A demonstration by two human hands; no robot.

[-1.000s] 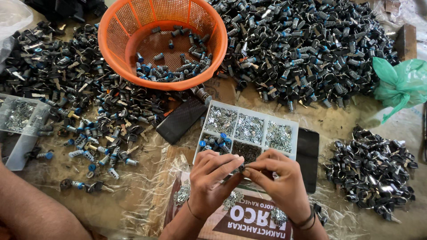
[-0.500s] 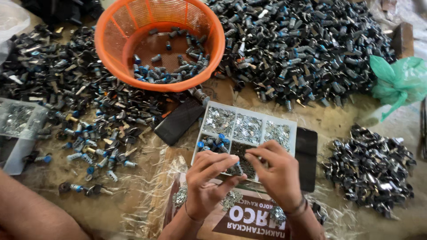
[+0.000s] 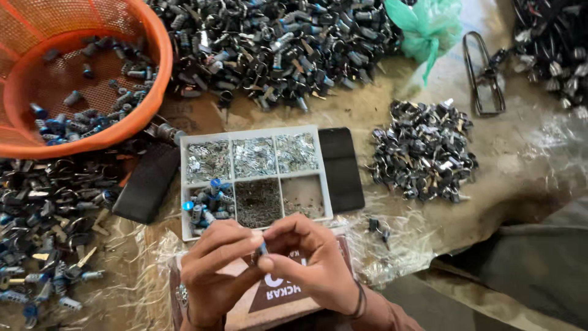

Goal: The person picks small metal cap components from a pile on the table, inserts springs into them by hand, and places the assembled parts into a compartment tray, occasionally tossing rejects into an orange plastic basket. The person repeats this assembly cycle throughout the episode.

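Note:
My left hand (image 3: 214, 270) and my right hand (image 3: 315, 263) meet at the bottom centre, fingertips pinched together on a small metal lock cylinder with a blue end (image 3: 262, 249). They hover just in front of a white compartment tray (image 3: 184, 184). The tray's cells hold tiny shiny metal parts, dark small bits, and several blue-capped cylinders in the near-left cell. Under my hands lies a brown cardboard box (image 3: 269, 297).
An orange mesh basket (image 3: 153, 79) with several cylinders sits at top left. Big heaps of dark metal lock parts lie at the top (image 3: 275, 43), left (image 3: 43, 208) and right (image 3: 422, 150). Also here: black pads beside the tray, a green plastic bag (image 3: 429, 24), a wire clip (image 3: 484, 79).
The view has shifted to the right and closer, so the basket now sits at the left edge. My hands stay together on the small cylinder, turning it slightly.

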